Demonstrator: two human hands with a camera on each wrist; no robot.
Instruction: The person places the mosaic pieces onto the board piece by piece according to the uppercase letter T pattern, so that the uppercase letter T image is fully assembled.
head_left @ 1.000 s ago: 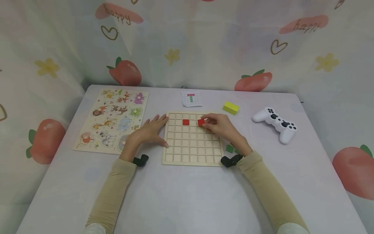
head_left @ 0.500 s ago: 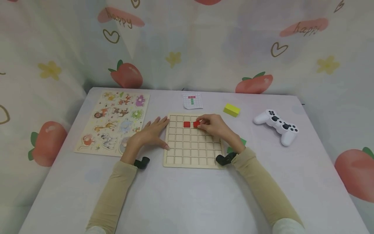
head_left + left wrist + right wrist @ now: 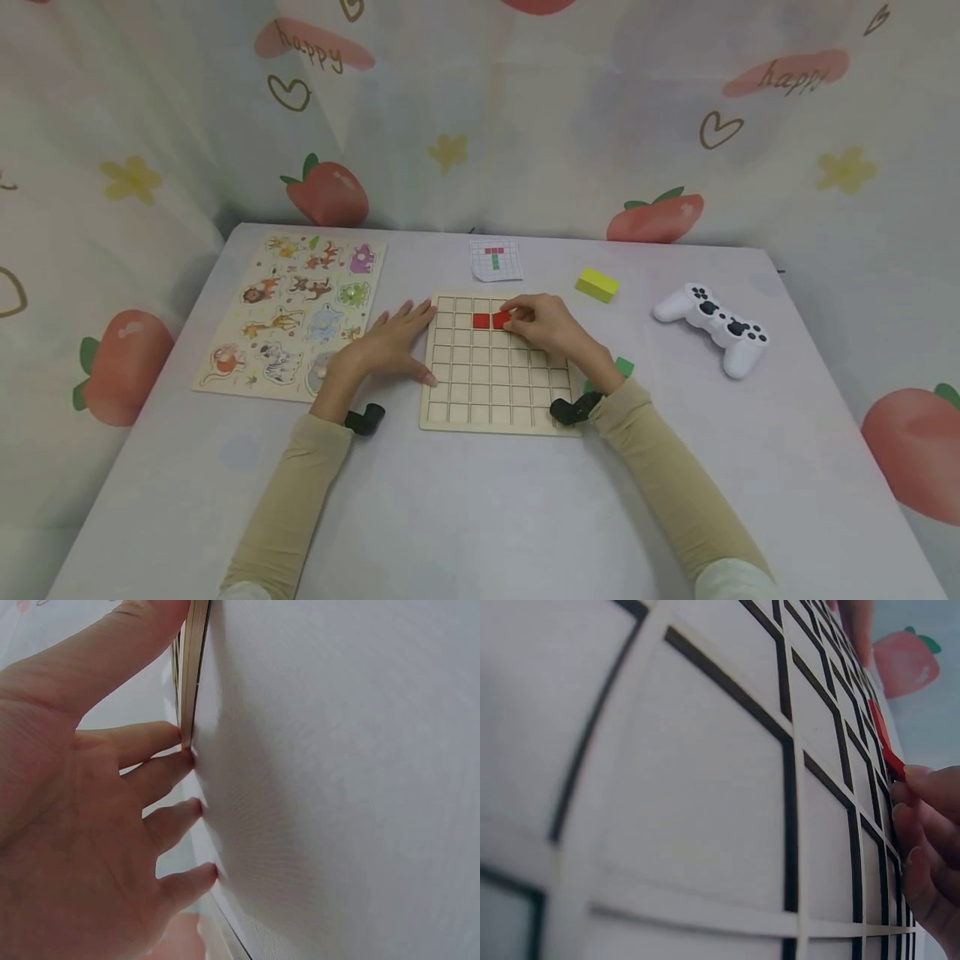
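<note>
A wooden grid board (image 3: 457, 367) lies flat at the middle of the table. One red square tile (image 3: 481, 321) sits in a cell of its second row from the back. Right beside it, my right hand (image 3: 551, 325) pinches a second red tile (image 3: 500, 320) between thumb and fingers; in the right wrist view this pinched tile (image 3: 893, 763) is slightly tilted at the grid. My left hand (image 3: 382, 346) is spread, its thumb and fingertips touching the board's left edge. The left wrist view shows the left hand's (image 3: 97, 802) fingertips against the board's side (image 3: 193, 675) and the tabletop.
Behind the board lies a paper card (image 3: 496, 261) with a red and green T pattern. A yellow block (image 3: 597, 285) and white game controller (image 3: 712, 327) are to the right. Green pieces (image 3: 624, 367) lie partly hidden by the right wrist. An animal puzzle board (image 3: 292, 312) is at left.
The right hand has moved left across the board with the pinched red tile, bringing it beside the other red tile. The left hand has stayed at the board's edge.
</note>
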